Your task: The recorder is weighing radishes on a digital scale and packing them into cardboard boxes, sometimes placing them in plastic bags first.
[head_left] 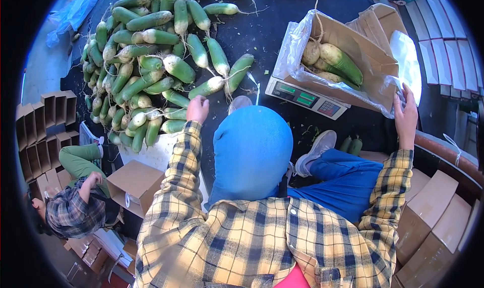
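Green-and-white radishes (151, 71) lie in a large pile on the dark surface to my left and ahead. Beside the pile's near right edge is my left hand (198, 109), fingers curled in, with nothing visible in them. One radish (207, 88) lies just beyond its fingertips. To my right, a cardboard box (348, 46) lined with clear plastic sits tilted on a digital scale (305, 97). Several radishes (343, 63) are inside it. At the box's near right corner, my right hand (406, 114) pinches the edge of the plastic liner (390, 89).
My bent knee (252, 152) and shoe (322, 146) are close to the scale. Several cartons (428, 207) stand at my right, with flat boxes (438, 41) stacked beyond. Another person (75, 207) sits at the left by an open carton (133, 182) and more boxes (45, 121).
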`<state>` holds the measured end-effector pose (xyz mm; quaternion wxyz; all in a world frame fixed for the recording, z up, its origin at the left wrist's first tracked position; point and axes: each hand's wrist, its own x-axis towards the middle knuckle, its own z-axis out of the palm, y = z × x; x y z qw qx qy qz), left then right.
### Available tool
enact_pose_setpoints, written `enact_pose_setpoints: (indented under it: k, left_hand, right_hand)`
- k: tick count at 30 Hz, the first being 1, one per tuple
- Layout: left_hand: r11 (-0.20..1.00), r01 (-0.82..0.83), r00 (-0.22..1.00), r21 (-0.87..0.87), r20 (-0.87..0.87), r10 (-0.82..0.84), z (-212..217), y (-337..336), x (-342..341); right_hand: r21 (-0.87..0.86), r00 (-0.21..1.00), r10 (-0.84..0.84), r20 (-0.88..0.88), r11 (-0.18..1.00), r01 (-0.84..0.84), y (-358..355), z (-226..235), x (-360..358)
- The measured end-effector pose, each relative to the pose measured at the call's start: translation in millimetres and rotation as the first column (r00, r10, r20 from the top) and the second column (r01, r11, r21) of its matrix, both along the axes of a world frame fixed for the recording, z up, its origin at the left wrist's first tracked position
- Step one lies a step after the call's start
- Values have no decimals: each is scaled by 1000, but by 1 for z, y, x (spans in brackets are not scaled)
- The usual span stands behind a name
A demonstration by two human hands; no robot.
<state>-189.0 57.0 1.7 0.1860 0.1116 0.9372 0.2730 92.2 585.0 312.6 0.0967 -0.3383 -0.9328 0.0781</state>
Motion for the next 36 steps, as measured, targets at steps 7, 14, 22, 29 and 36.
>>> enact_pose_setpoints:
  k: [7,14,22,29,36]
  left_hand:
    - [1000,-11,969,20,246,6,-61,49,22]
    - [990,-143,897,3,424,128,-91,109,9]
    - [986,-158,873,57,474,112,-70,107,2]
    - [889,371,872,-269,430,-234,18,41,8]
    - [997,-76,988,-11,-133,73,-24,61,-20]
  right_hand:
    - [41,998,43,42,998,-44,-2,-1,-3]
    - [34,997,2,81,999,-4,-5,6,1]
    - [16,993,-30,118,999,29,0,0,6]
    - [-6,994,-7,113,1000,8,-4,1,-3]
    - [5,995,-4,97,1000,3,-4,5,-3]
